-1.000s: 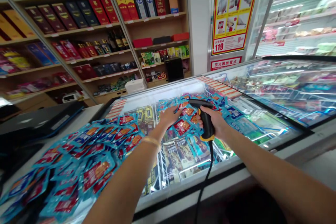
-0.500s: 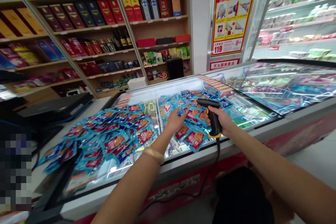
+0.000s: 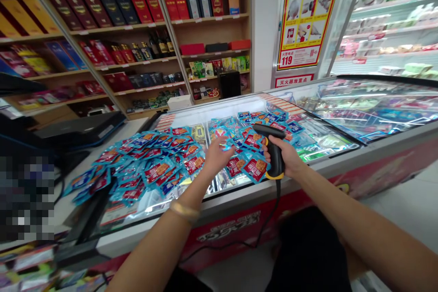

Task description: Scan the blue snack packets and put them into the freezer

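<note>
A black-and-yellow pistol-shaped barcode scanner (image 3: 275,159) is gripped by the R hand (image 3: 289,157), w/ fingers clamped round its handle; it's held upright, w/ its dark head turned to the L, above loose flat blue-and-red foil snack packets (image 3: 256,168) that are scattered on the glass top of a long white-rimmed chest freezer (image 3: 239,197). From the handle's base a thin black cable (image 3: 278,191) is hung down past the freezer's red front. The L hand (image 3: 219,155) is held out over the glass, btwn the scattered packets & a big heap of the same blue-and-red packets (image 3: 159,169), w/ fingers apart & slightly bent; whether a packet is touched by them can't be told. A plain gold-coloured bangle (image 3: 185,211) is worn on the L wrist. The heap is spread over the L end of the freezer top, packets overlapped, some laid near the grey counter edge. Behind, pale wooden shelves (image 3: 214,28) are stocked w/ boxes & bottles; a small white box (image 3: 179,101) is placed just beyond the freezer, & a red-and-yellow framed poster (image 3: 305,20) is mounted to the R.
</note>
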Demonstrator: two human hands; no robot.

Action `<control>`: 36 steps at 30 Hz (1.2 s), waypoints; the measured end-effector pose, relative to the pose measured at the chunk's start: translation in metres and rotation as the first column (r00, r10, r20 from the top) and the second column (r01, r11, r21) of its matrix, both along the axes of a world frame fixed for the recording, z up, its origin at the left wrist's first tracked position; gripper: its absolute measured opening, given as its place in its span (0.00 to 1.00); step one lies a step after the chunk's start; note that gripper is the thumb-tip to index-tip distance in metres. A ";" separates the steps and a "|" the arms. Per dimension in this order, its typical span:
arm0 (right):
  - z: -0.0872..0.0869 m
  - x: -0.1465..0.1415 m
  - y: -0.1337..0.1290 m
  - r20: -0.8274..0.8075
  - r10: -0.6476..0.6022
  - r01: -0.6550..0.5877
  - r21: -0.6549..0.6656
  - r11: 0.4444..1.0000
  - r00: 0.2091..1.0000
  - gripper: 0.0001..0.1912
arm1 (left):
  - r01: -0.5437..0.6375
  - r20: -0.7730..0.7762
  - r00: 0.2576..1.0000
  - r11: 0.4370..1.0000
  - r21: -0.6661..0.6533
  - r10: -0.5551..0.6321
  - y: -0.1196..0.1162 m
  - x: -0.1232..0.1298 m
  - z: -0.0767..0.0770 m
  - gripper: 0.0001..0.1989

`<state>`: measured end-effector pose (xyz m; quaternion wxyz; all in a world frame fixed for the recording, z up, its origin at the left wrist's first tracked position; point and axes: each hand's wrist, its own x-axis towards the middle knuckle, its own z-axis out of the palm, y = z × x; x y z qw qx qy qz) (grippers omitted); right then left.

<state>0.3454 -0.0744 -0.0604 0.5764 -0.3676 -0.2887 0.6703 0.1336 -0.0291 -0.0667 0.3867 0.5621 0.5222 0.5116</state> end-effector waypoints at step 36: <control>-0.010 -0.073 -0.024 -0.021 0.329 -0.328 0.047 0.944 0.944 0.13 | 0.246 0.698 0.716 0.939 -0.239 -0.010 -0.058 -0.046 -0.001 0.19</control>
